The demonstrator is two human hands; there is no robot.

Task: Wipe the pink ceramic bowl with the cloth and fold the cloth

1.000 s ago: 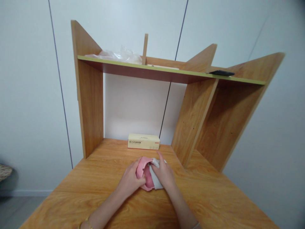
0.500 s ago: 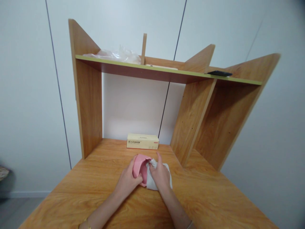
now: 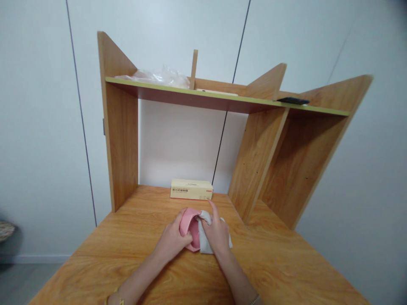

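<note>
A pink bowl (image 3: 188, 218) is tilted on its side above the wooden desk, its hollow turned toward the right. My left hand (image 3: 174, 238) grips it from the left, with the thumb over the near rim and the other fingers behind the wall. My right hand (image 3: 216, 232) is closed on a pale grey cloth (image 3: 205, 242) at the bowl's right rim, the index finger stretched out and away from it. Part of the cloth hangs below and to the right of that hand. The fingertips inside the cloth are hidden.
A cream cling-film box (image 3: 191, 189) stands behind the hands on the desk (image 3: 140, 228). Upright wooden panels (image 3: 259, 165) carry a shelf (image 3: 190, 96) above. On it lie a clear plastic bag (image 3: 162, 77) and a dark flat object (image 3: 293, 101).
The cloth and my right hand have shifted slightly at the bowl's rim, and more of the bowl's inside shows. The whole view has moved a little. Both grips stay the same.
</note>
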